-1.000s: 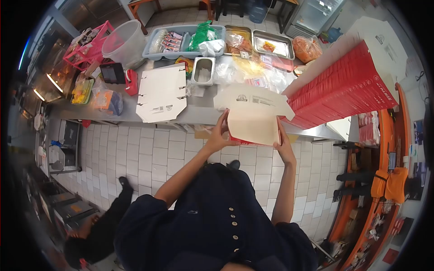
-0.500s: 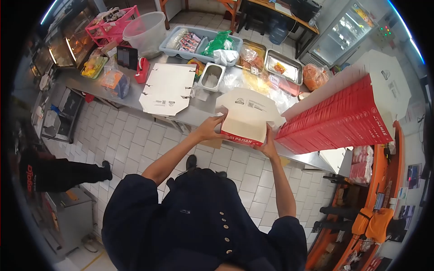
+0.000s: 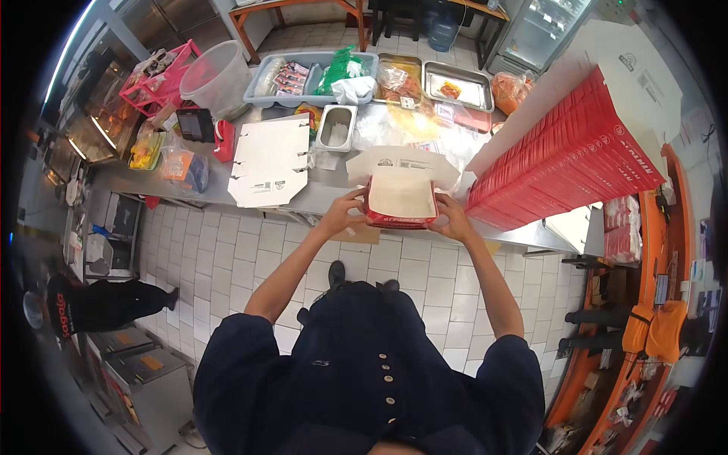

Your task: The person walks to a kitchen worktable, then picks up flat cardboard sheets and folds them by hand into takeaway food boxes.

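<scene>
A red and white carton box point(image 3: 402, 199) with its lid flap raised is held at the counter's front edge. My left hand point(image 3: 345, 212) grips its left side, fingers closed on it. At the right side my right hand point(image 3: 453, 218) holds the same box. The inside of the box is pale and bare. To the left lies a flat white carton point(image 3: 271, 161) with slotted edges. A tall stack of red cartons point(image 3: 561, 155) leans at the right, beside the box. Behind the box are clear plastic bags point(image 3: 371, 125) and a small metal container point(image 3: 336, 127).
Farther back are a blue tray point(image 3: 303, 97) with packets, a metal tray point(image 3: 457, 85), a clear tub point(image 3: 218, 80) and a pink basket point(image 3: 155, 85). A person in black point(image 3: 114, 303) is at the left. Orange shelving point(image 3: 675, 220) stands at the right.
The box's walls now stand up around its base, with the red front and sides showing. Both hands have shifted along its sides. The person at the left has moved, and the camera view has turned.
</scene>
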Available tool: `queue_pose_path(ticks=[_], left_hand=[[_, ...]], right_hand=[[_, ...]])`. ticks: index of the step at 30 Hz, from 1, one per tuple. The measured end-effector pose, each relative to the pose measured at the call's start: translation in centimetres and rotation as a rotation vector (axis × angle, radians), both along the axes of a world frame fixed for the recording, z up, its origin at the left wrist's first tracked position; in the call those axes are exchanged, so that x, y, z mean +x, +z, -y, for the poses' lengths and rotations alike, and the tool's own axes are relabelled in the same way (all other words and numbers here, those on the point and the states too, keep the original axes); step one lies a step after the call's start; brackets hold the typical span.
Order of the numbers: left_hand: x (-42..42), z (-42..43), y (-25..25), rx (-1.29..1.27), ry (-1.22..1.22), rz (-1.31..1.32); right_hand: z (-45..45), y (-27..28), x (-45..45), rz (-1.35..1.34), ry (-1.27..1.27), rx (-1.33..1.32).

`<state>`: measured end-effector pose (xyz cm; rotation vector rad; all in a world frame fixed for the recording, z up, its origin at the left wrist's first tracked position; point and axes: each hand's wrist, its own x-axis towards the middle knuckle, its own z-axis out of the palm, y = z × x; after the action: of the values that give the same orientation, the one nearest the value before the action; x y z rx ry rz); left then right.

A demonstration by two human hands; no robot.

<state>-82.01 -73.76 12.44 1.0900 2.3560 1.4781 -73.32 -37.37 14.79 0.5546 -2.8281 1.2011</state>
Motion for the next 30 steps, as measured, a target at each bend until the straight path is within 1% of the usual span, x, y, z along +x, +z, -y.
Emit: queue_pose_path(ticks=[4, 6, 7, 9, 10, 12, 13, 15, 16, 18, 19, 21, 22, 24, 25, 26, 27, 28, 29, 30], left_hand=[[0.1, -0.4, 0.8, 0.0, -0.017, 0.057], [0.0, -0.5, 1.0, 0.0, -0.057, -0.034], [0.0, -0.4, 1.3, -0.003, -0.062, -0.034], [0.0, -0.5, 2.0, -0.101, -0.034, -0.141], [0.0, -0.8, 2.6, -0.101, -0.04, -0.142], [0.0, -1.4, 3.4, -0.013, 0.109, 0.27], [0.1, -1.6, 3.8, -0.015, 0.102, 0.27], [0.2, -1.8, 4.1, -0.044, 0.11, 0.045], [0.1, -1.9, 4.0, -0.044, 0.107, 0.043], [-0.4, -2.1, 3.5, -0.076, 0.089, -0.055], [-0.7, -2.1, 3.1, -0.077, 0.084, -0.057], [-1.1, -2.1, 2.4, -0.079, 0.061, -0.103], [-1.1, -1.8, 2.6, -0.077, 0.045, -0.107], [-0.7, -0.9, 3.0, -0.054, 0.113, -0.232], [-1.3, 0.3, 1.9, -0.008, 0.155, -0.294], [-2.0, 2.0, 0.5, -0.013, 0.269, -0.335], [-3.2, 3.6, 0.6, -0.074, 0.364, -0.32], [-5.2, 6.0, -1.8, -0.184, 0.505, -0.436], [-7.4, 9.7, -4.3, -0.235, 0.523, -0.413], [-8.1, 12.0, -5.0, -0.65, 0.641, -0.334]], right_hand=[[0.3, 0.1, -0.1, -0.023, 0.001, -0.011], [0.3, 0.4, 0.0, -0.022, 0.026, 0.053], [0.4, 0.6, -0.1, -0.023, 0.021, 0.05], [0.9, 1.1, -0.1, 0.17, -0.091, -0.206], [1.4, 1.4, -0.1, 0.169, -0.097, -0.207], [2.7, 1.7, -0.3, 0.254, -0.383, -0.373], [2.9, 1.4, -0.4, 0.253, -0.39, -0.374], [3.4, 0.9, -0.9, 0.133, -0.393, -0.344], [3.6, 0.6, -1.0, 0.131, -0.395, -0.345], [3.8, 0.1, -1.1, 0.115, -0.389, -0.235], [3.7, -0.7, -1.2, 0.112, -0.394, -0.237], [3.5, -2.0, -1.1, 0.006, -0.396, -0.112], [4.2, -0.4, -0.6, 0.002, -0.413, -0.111], [5.6, 2.7, 0.7, -0.105, -0.514, 0.074], [5.6, 2.0, 1.1, -0.286, -0.557, 0.115], [5.5, 1.4, 1.5, -0.473, -0.608, 0.174], [6.2, 1.9, 2.4, -0.491, -0.663, 0.085], [7.5, 2.3, 3.4, -0.514, -0.717, -0.005], [8.8, 2.5, 4.4, -0.384, -0.737, -0.106], [10.0, 2.5, 5.2, -0.259, -0.75, -0.218]])
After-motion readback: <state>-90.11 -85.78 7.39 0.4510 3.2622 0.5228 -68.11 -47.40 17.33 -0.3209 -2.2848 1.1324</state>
